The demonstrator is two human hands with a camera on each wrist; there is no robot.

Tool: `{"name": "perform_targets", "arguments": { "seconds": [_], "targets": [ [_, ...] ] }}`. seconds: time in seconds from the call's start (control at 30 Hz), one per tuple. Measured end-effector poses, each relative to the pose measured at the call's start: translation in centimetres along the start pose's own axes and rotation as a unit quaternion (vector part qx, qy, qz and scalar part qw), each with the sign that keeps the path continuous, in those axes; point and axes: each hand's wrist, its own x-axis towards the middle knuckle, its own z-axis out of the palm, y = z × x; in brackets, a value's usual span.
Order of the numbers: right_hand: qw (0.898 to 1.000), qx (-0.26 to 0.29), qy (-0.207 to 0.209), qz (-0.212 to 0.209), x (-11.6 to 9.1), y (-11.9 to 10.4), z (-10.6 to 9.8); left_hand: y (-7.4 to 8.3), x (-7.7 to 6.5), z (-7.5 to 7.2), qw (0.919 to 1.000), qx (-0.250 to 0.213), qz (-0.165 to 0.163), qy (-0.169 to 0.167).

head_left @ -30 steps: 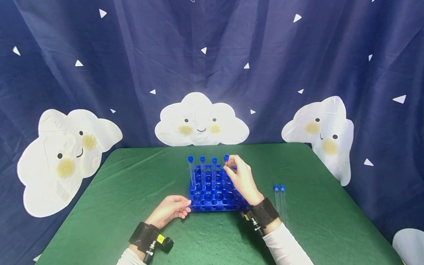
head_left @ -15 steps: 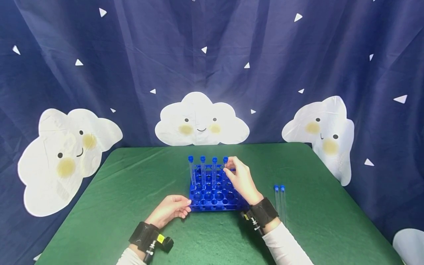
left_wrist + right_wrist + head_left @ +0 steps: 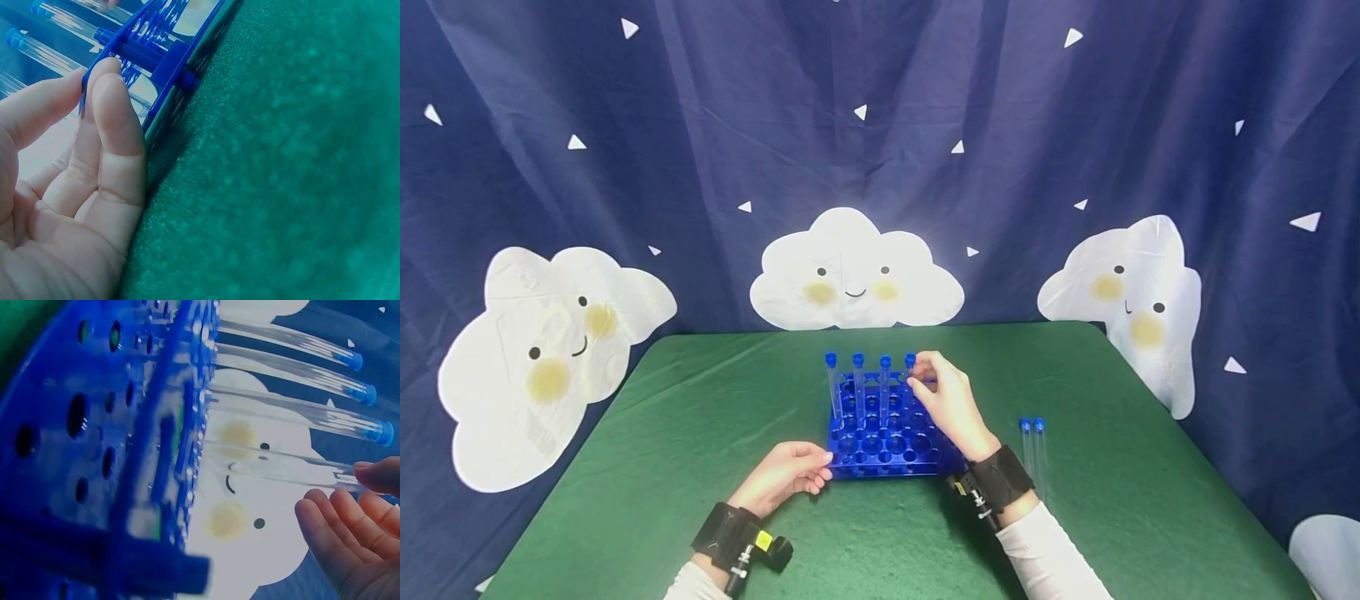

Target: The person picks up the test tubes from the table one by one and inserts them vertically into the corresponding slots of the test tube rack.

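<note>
A blue test tube rack point(image 3: 883, 461) stands on the green table, with three clear, blue-capped test tubes point(image 3: 859, 392) upright along its far row. My left hand point(image 3: 786, 477) pinches the rack's near left corner between thumb and fingers, and the left wrist view shows the upper plate's edge point(image 3: 87, 94) in that grip. At the far right of the rack, my right hand point(image 3: 951, 404) holds a fourth test tube point(image 3: 281, 465) just below its cap. That tube's lower end is in the rack, in line with the others.
Two more capped test tubes point(image 3: 1032, 458) lie side by side on the green table point(image 3: 737, 383), right of my right wrist. Behind the table hangs a dark blue curtain point(image 3: 880, 167) with white clouds and small triangles.
The test tube in my right hand has sunk slightly and shifted a little left over the last second. My left hand keeps its grip on the rack's corner.
</note>
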Motion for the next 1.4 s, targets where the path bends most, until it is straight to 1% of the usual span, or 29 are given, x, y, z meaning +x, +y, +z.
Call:
{"name": "perform_targets", "arguments": {
  "seconds": [0.37,0.6,0.87,1.0,1.07,1.13,1.3,1.4],
  "targets": [
    [0.999,-0.007,0.040,0.006,0.7,0.2,-2.7,0.0,0.1,0.0,1.0000,0.001,-0.003,0.002],
    [0.998,-0.013,0.050,0.019,0.9,0.2,-4.4,-0.1,0.1,-0.1,1.0000,0.000,-0.005,0.003],
    [0.995,-0.042,0.080,0.040,1.0,0.7,-6.1,0.0,0.1,-0.1,1.0000,-0.003,-0.006,0.004],
    [0.992,-0.068,0.088,0.055,1.0,1.2,-7.0,0.0,0.1,0.0,1.0000,-0.002,-0.006,0.005],
    [0.991,-0.082,0.082,0.070,0.9,1.4,-7.6,0.0,0.1,0.0,1.0000,-0.003,-0.006,0.004],
    [0.989,-0.096,0.065,0.093,0.9,1.7,-8.1,0.0,0.1,0.0,1.0000,-0.003,-0.005,0.002],
    [0.979,-0.121,-0.003,0.161,0.6,2.3,-9.5,0.0,0.0,0.0,1.0000,-0.005,-0.004,0.000],
    [0.971,-0.144,-0.039,0.186,0.4,2.8,-10.2,0.0,0.0,0.0,1.0000,-0.005,-0.006,0.001]
  ]
}}
